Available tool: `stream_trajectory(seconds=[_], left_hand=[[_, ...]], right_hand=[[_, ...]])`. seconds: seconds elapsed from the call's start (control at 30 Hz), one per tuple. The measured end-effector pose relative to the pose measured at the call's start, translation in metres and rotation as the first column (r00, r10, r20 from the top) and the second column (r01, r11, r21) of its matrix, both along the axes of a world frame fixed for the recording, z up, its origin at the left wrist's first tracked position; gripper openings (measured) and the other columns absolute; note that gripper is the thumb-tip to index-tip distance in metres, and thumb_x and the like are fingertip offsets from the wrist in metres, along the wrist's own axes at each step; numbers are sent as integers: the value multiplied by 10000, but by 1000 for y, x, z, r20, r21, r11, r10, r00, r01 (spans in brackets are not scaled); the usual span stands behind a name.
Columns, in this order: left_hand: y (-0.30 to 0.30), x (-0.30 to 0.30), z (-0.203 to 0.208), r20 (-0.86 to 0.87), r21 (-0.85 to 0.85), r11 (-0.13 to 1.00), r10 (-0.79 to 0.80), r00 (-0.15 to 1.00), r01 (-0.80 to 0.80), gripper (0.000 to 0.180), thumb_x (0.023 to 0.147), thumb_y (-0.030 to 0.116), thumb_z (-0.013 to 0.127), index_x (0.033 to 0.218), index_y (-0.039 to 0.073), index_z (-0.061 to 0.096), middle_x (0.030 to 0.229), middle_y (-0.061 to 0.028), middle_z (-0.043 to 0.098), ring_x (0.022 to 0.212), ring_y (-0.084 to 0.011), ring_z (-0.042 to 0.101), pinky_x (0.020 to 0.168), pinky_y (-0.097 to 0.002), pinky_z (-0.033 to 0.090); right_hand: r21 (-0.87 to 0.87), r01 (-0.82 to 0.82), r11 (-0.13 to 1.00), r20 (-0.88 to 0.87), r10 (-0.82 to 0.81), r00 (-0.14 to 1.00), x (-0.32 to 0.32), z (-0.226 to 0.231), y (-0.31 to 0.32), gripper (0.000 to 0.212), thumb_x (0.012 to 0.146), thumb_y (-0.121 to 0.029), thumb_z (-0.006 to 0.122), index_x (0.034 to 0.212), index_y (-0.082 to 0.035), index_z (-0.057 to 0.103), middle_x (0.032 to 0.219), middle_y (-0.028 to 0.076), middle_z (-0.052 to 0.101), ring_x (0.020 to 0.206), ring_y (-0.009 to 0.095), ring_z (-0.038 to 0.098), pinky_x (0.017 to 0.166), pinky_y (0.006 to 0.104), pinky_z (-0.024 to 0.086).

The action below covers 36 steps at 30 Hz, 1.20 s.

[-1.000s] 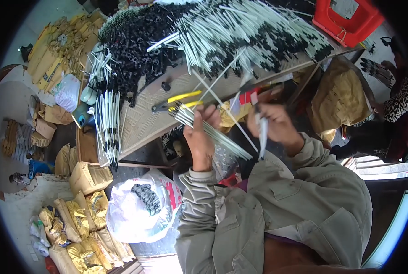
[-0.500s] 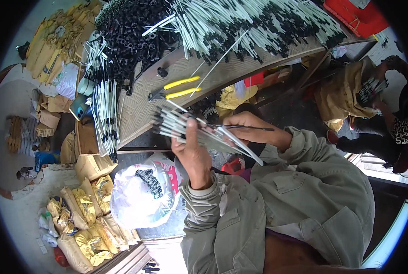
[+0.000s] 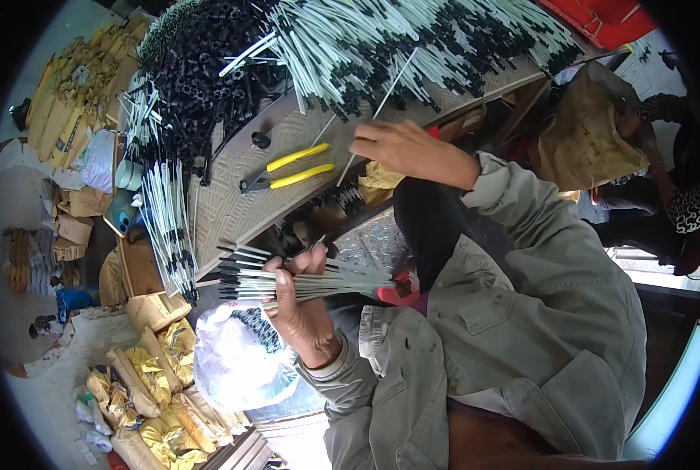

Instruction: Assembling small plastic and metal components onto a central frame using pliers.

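My left hand (image 3: 299,309) is closed around a loose bundle of thin white rods with black ends (image 3: 248,282), held beyond the near edge of the table. The black ends point left and the pale ends fan out to the right. My right hand (image 3: 412,153) reaches over the table edge, its fingers closed on a single long thin white rod (image 3: 389,90). That rod slants up towards the large pile of white rods with black tips (image 3: 350,55) on the table. Yellow-handled pliers (image 3: 299,166) lie left of my right hand.
A heap of black plastic parts (image 3: 209,86) lies beside the pile, with more rods (image 3: 170,223) bundled at the table's left end. A white plastic bag (image 3: 240,360) and paper-wrapped packages (image 3: 170,407) sit lower left. A red tray (image 3: 604,23) is far right; another person handles a brown sack (image 3: 589,133).
My right hand has left the bundle and moved up to the lone rod, which has shifted. My left hand has lowered with the bundle and moved left. The view has shifted slightly.
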<state>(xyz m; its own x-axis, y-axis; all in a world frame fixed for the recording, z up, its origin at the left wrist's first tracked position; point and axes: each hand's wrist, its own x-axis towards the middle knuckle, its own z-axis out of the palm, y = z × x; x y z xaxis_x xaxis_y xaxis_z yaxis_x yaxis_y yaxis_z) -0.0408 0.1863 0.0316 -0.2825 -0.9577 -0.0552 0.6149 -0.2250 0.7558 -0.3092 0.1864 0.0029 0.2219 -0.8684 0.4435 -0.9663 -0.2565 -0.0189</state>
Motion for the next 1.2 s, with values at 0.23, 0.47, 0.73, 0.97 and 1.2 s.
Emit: stream_trajectory(seconds=[0.23, 0.47, 0.73, 0.97, 1.2], left_hand=[[-6, -17, -16, 85, -96, 984, -139, 987, 147, 274, 865, 158, 555, 1090, 19, 484, 988, -199, 603, 953, -332, 589, 905, -503, 425], [3, -33, -11, 104, 38, 990, -141, 984, 138, 301, 832, 149, 603, 1057, -36, 529, 981, -232, 603, 865, -308, 615, 819, -421, 479], [6, -23, -5, 183, -16, 987, -155, 971, 160, 236, 824, -20, 547, 1055, -64, 564, 942, -196, 626, 893, -287, 615, 853, -383, 463], [-6, -16, -17, 236, -41, 980, -181, 955, 196, 214, 824, 34, 597, 1023, -44, 598, 917, -120, 641, 859, -191, 610, 810, -311, 474], [-5, -18, -28, 328, -251, 926, -192, 925, 282, 167, 807, -26, 593, 971, -14, 627, 891, -15, 632, 798, -63, 540, 723, -205, 432]], right_hand=[[-343, -85, 935, -136, 40, 990, -9, 27, 29, 342, 687, -134, 586, 1029, -117, 585, 1004, 15, 591, 749, 148, 584, 534, 260, 459], [-199, 246, 949, -268, -294, 917, -17, 116, -84, 212, 733, -159, 632, 935, -114, 585, 759, 19, 578, 622, 163, 577, 513, 268, 454], [-239, 432, 870, -136, -471, 872, -114, 113, -164, 134, 799, -43, 515, 901, 33, 555, 802, 182, 594, 739, 294, 593, 628, 403, 467], [-104, -471, 876, 539, 448, 714, 50, 79, -16, 220, 686, -146, 701, 866, -70, 601, 856, 60, 572, 753, 198, 575, 629, 297, 457], [-220, -414, 884, 745, 426, 514, 92, 31, 5, 190, 680, -117, 724, 790, -8, 614, 1110, 121, 509, 1049, 267, 476, 888, 369, 343]])
